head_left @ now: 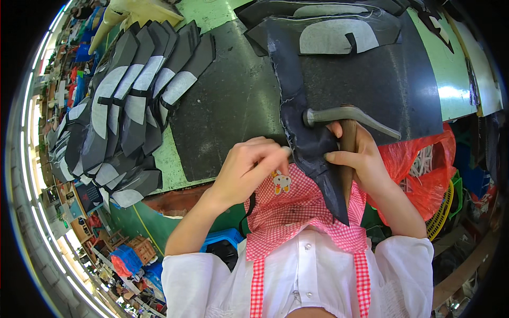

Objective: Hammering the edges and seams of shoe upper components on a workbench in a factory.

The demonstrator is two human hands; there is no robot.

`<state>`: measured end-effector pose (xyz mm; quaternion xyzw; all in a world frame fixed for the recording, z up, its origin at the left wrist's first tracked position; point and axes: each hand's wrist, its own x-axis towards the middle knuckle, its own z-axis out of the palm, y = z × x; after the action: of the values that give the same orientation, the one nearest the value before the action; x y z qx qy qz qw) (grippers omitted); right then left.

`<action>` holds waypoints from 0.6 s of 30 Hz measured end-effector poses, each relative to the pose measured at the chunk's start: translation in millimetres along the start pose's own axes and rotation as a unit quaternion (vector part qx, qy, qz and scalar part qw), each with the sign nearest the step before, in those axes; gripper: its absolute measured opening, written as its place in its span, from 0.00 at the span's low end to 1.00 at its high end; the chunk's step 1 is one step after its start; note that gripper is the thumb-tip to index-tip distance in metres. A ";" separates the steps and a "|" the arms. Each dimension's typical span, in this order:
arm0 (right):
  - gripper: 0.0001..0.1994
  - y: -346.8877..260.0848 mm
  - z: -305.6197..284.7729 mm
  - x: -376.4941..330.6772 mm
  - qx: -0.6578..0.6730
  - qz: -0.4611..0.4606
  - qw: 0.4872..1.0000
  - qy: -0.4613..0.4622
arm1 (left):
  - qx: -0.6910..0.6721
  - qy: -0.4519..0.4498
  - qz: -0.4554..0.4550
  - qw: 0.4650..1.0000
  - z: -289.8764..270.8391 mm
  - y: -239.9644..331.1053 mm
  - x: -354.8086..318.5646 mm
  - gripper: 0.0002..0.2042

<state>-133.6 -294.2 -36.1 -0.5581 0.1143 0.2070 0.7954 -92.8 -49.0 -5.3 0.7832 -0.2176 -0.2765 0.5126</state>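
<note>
A long, dark panel of leather-like material (305,127) with a ragged, pale-threaded edge runs from the work mat over the near edge of the table, its pointed end hanging against my apron. My right hand (366,156) is closed around the wooden handle of a hammer (347,140); its metal head lies across the panel and out to the right. The right thumb and a fingertip also touch the panel. Beside its left edge, my left hand (249,167) is closed with curled fingers, the tips at the edge; what they pinch is hidden.
Overlapping black pieces with grey-white patches (135,90) lie in a pile at the left. Similar pieces (339,37) lie across the far side of the black mat (228,106). At the right hangs a red plastic bag (432,164) with white strips inside, near a yellow basket (442,212).
</note>
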 end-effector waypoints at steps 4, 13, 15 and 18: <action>0.18 -8.0 3.4 -1.1 -0.066 -0.026 0.997 -0.011 | 0.009 0.029 -0.081 0.996 8.9 11.7 9.6 0.17; 0.20 10.3 -10.4 -1.4 0.038 -0.006 0.999 0.021 | 0.070 -0.006 0.030 0.997 5.4 -9.8 12.8 0.14; 0.20 5.2 -10.4 -2.3 0.072 0.014 0.997 0.014 | 0.083 -0.010 0.047 0.995 3.8 -12.7 14.1 0.13; 0.21 6.9 -12.8 -1.7 0.077 0.012 0.997 0.010 | 0.075 -0.029 0.083 0.993 1.1 -13.1 16.1 0.13</action>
<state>-137.6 -304.6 -45.7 -0.4962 0.1449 0.2016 0.8320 -80.7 -54.8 -21.1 0.7903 -0.3173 -0.2384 0.4668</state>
